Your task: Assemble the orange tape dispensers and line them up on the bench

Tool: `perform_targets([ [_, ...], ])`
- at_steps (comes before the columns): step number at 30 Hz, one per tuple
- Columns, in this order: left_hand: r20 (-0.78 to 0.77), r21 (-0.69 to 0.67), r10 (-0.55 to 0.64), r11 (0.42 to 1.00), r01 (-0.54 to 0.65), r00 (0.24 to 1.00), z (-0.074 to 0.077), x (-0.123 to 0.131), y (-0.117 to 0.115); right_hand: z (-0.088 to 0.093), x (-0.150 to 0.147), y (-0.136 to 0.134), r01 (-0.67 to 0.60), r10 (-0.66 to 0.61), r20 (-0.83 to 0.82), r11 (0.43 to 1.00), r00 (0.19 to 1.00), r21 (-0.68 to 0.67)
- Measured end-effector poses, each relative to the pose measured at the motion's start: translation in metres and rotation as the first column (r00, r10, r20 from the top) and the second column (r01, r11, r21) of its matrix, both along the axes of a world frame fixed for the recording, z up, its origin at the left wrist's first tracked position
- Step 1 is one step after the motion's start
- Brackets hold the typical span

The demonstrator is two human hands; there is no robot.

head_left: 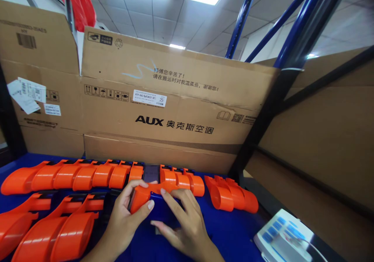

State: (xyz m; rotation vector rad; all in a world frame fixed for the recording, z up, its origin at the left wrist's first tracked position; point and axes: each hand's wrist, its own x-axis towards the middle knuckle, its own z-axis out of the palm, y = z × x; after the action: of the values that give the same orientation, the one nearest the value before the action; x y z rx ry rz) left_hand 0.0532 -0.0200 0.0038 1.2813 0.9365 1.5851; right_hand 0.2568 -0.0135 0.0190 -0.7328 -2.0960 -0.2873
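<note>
An orange scoop-shaped plastic part point(142, 196) is in my left hand point(124, 211), whose fingers lie behind it and whose thumb presses its front. A dark strip shows at its left end. My right hand point(187, 217) is at the other end: the index fingertip touches the orange plastic, the other fingers curl over its far side, and the thumb is spread away below. That right end is partly hidden by my fingers. Just behind my hands stands a row of similar orange parts point(102, 175) with black pieces at their tops.
More orange parts lie front left point(73, 231) and on the right point(233, 196), on a blue surface point(228, 234). A white device with blue keys and a cable point(283, 234) sits front right. Cardboard panels point(172, 110) stand behind, beside a dark rack post point(263, 118).
</note>
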Motion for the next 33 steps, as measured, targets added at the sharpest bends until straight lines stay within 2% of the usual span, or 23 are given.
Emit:
perform_targets([
  [3, 0.067, -0.013, -0.104, 0.994, 0.105, 0.992, 0.002, -0.002, -0.002, 0.003, 0.0, -0.002, -0.024, 0.011, -0.105, 0.992, 0.994, -0.125],
  [5, 0.149, -0.006, -0.185, 0.982, 0.188, 0.971, 0.004, -0.003, -0.004, 0.004, -0.001, -0.002, -0.104, 0.031, -0.246, 0.952, 0.969, -0.289],
  [6, 0.184, 0.005, -0.216, 0.976, 0.219, 0.959, 0.005, -0.003, -0.005, 0.004, -0.002, -0.002, -0.167, 0.034, -0.326, 0.906, 0.945, -0.389],
  [8, 0.227, 0.012, -0.249, 0.967, 0.253, 0.941, 0.008, -0.002, -0.006, 0.001, -0.006, -0.001, -0.306, -0.005, -0.475, 0.759, 0.88, -0.575],
  [10, 0.252, -0.026, -0.237, 0.968, 0.251, 0.938, 0.009, 0.001, -0.006, -0.004, -0.01, 0.001, -0.417, -0.099, -0.576, 0.592, 0.812, -0.69],
  [11, 0.263, -0.064, -0.209, 0.97, 0.233, 0.942, 0.009, 0.002, -0.005, -0.007, -0.013, 0.001, -0.455, -0.143, -0.602, 0.526, 0.786, -0.719],
  [13, 0.292, -0.15, -0.122, 0.974, 0.172, 0.949, 0.007, 0.005, -0.003, -0.01, -0.015, 0.001, -0.491, -0.17, -0.608, 0.442, 0.776, -0.75],
  [14, 0.31, -0.19, -0.079, 0.971, 0.143, 0.948, 0.005, 0.006, -0.001, -0.009, -0.015, 0.001, -0.487, -0.15, -0.59, 0.425, 0.793, -0.763],
  [15, 0.329, -0.225, -0.043, 0.967, 0.123, 0.943, 0.004, 0.006, 0.001, -0.008, -0.014, 0.001, -0.468, -0.112, -0.56, 0.429, 0.821, -0.773],
  [16, 0.35, -0.253, -0.013, 0.961, 0.108, 0.937, 0.002, 0.005, 0.004, -0.006, -0.012, 0.001, -0.434, -0.067, -0.517, 0.457, 0.854, -0.776],
  [17, 0.371, -0.275, 0.009, 0.956, 0.1, 0.929, 0.001, 0.005, 0.006, -0.002, -0.009, 0.002, -0.385, -0.027, -0.461, 0.51, 0.887, -0.769],
  [19, 0.408, -0.298, 0.045, 0.951, 0.087, 0.912, -0.001, 0.003, 0.01, 0.004, -0.001, 0.003, -0.253, 0.016, -0.327, 0.67, 0.945, -0.698],
  [21, 0.432, -0.305, 0.066, 0.949, 0.077, 0.899, -0.002, 0.001, 0.014, 0.008, 0.006, 0.004, -0.128, 0.033, -0.177, 0.819, 0.984, -0.559],
  [23, 0.44, -0.299, 0.076, 0.952, 0.066, 0.895, -0.004, 0.0, 0.018, 0.01, 0.01, 0.005, -0.077, 0.068, -0.036, 0.91, 0.997, -0.407],
  [25, 0.436, -0.291, 0.086, 0.955, 0.05, 0.896, -0.007, 0.0, 0.022, 0.008, 0.011, 0.004, -0.081, 0.111, 0.083, 0.951, 0.99, -0.298],
  [28, 0.419, -0.296, 0.095, 0.954, 0.036, 0.903, -0.013, -0.001, 0.026, 0.005, 0.006, 0.0, -0.083, 0.125, 0.2, 0.975, 0.972, -0.207],
  [30, 0.4, -0.299, 0.073, 0.953, 0.055, 0.914, -0.016, -0.001, 0.027, 0.006, 0.004, -0.004, -0.078, 0.114, 0.22, 0.983, 0.969, -0.165],
  [33, 0.366, -0.288, -0.021, 0.948, 0.135, 0.93, -0.015, -0.003, 0.025, 0.017, 0.012, -0.006, -0.064, 0.079, 0.15, 0.993, 0.985, -0.101],
])
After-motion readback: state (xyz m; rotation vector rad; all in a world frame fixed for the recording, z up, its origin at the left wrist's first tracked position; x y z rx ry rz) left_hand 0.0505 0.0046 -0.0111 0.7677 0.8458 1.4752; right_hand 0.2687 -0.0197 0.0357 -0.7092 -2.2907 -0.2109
